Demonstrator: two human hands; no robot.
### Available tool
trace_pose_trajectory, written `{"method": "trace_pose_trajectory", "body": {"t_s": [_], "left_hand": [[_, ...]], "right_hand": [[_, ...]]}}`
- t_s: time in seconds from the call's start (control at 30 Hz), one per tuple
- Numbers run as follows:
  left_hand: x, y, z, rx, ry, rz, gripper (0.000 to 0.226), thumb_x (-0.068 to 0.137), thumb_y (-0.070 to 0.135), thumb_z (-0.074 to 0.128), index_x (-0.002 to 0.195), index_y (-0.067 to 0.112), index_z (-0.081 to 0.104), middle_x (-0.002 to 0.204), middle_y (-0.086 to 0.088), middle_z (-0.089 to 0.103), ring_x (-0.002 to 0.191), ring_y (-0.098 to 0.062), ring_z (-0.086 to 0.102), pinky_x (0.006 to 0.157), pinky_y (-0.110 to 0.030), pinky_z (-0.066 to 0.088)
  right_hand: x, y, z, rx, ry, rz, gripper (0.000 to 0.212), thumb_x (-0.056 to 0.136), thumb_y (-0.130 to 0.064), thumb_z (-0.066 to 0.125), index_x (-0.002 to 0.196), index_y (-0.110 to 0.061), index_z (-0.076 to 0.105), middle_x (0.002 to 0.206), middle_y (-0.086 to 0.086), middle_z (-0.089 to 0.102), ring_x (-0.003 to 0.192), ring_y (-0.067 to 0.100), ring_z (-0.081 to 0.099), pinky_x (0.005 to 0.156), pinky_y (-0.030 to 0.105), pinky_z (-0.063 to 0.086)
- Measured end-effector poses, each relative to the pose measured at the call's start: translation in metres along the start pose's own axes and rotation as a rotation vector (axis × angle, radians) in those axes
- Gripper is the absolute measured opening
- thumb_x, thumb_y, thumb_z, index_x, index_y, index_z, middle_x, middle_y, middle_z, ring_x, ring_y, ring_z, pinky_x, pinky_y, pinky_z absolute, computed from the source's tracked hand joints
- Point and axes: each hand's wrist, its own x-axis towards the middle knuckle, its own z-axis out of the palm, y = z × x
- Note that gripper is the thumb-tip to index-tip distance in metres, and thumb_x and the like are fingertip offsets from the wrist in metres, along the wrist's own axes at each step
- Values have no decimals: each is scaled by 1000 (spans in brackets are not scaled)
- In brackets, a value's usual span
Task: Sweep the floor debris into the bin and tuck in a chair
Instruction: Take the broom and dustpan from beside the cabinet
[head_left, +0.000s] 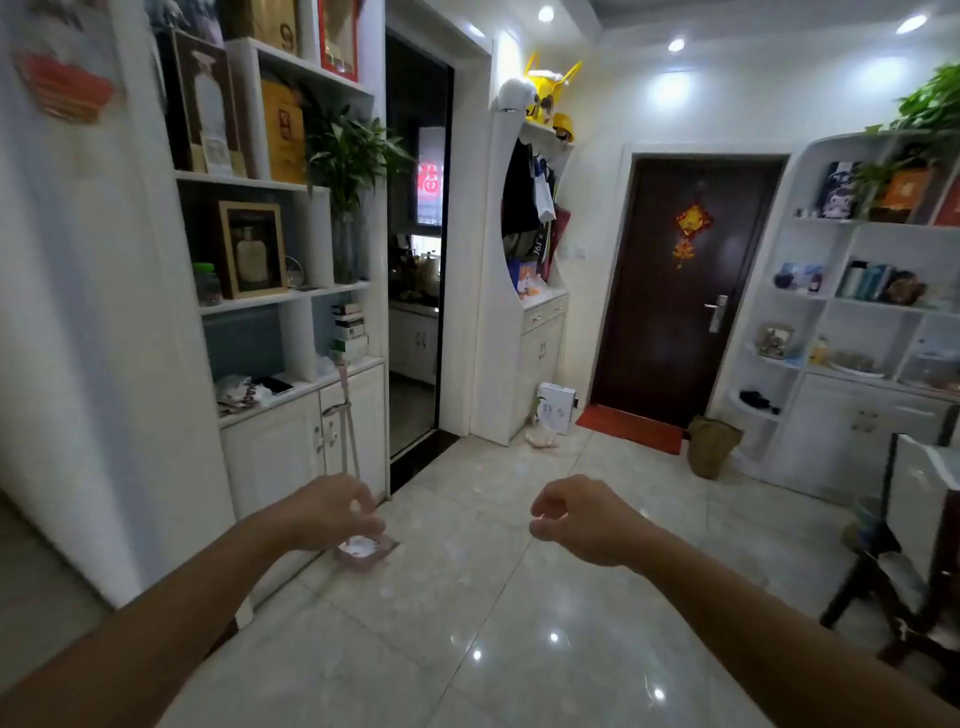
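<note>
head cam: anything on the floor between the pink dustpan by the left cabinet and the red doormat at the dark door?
Mostly bare glossy tile. In the head view only a small pale scrap lies near the line from dustpan to doormat, below the white box.

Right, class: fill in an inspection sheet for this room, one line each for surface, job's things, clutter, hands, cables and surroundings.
Surface: glossy pale tiled floor, lamp reflections on it.
Job's things: pink long-handled dustpan leaning against the white cabinet; dark wooden chair at the right edge; bin nothing seen.
Clutter: white box and brown paper bag on the floor.
Hands: left hand and right hand both empty, fingers loosely curled.
Cables: nothing seen.
Surroundings: dark brown door, red doormat.
</note>
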Motion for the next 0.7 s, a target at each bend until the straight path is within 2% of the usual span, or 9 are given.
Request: {"method": "trace_pose_trajectory", "body": {"t_s": [0.13,0.27,0.37,0.43,0.53,0.7], "left_hand": [[35,-19,-10,-57,17,-14,19,87,38,68,99,24,63,106,3,56,84,-10,59,71,-25,47],[86,-35,-28,-58,20,-20,26,89,43,63,100,20,65,93,7,57,81,-8,58,66,-24,45],[127,-57,-47,-62,26,-33,31,89,44,62,103,17,66,88,8,57,79,-6,57,67,-24,46],[151,-73,-62,-59,12,-27,36,89,44,62,109,14,65,89,8,56,77,-4,56,66,-23,45],[187,-99,-82,-23,6,-25,37,90,43,62,112,13,64,98,4,57,76,-4,55,66,-23,45],[247,-136,-97,-29,8,-34,33,89,40,64,107,13,67,107,1,60,79,-6,56,71,-26,47]], "right_hand": [[43,-4,0,22,-17,3,36,92,-28,62,124,-12,61,121,6,65,106,16,62,88,23,49],[103,-13,1,50,-9,10,36,91,-27,64,124,-13,60,121,7,66,105,17,63,88,25,51],[154,-23,3,73,-12,16,36,91,-27,65,123,-13,61,120,7,66,95,15,63,73,20,50],[188,-32,4,67,-24,9,35,91,-28,65,123,-14,61,119,7,66,91,13,62,66,17,47],[239,-42,5,49,-17,1,35,90,-31,65,121,-15,62,117,5,68,98,14,65,78,20,51],[318,-53,11,65,-42,-2,35,89,-31,66,120,-15,63,113,4,69,94,11,65,70,16,49]]}}
